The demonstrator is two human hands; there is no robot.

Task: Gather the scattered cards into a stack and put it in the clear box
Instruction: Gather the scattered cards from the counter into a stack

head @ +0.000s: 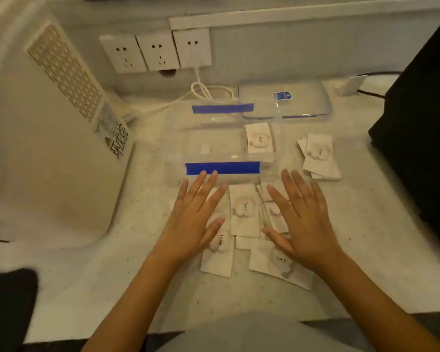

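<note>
A: Where do the cards (244, 212) lie relative to the person's fingers?

B: Most of them sit in a loose overlapping cluster on the speckled counter (99, 275), just in front of the clear box (221, 146). The left hand (192, 219) lies flat over the cluster's left side, fingers spread and straight, gripping nothing. The right hand (300, 219) mirrors it over the right side, also splayed flat and holding nothing. One card shows in full in the gap between the two hands.

A: Are the palms pressing on the cards?

B: That cannot be told from this view; they are on or just above them.

A: Which way do the cards point?

B: The card between the hands has its long axis running away from the person, toward the box. The one under the left thumb runs about the same way. The card by the right wrist is turned at a slant.

A: Any others?

B: A small pile (320, 156) lies apart, right of the box, long axis also mostly away from the person. One stack (259, 139) already rests inside the box at its right end.

A: And the lid (302, 97)?

B: It lies off, behind the box to the right.
</note>
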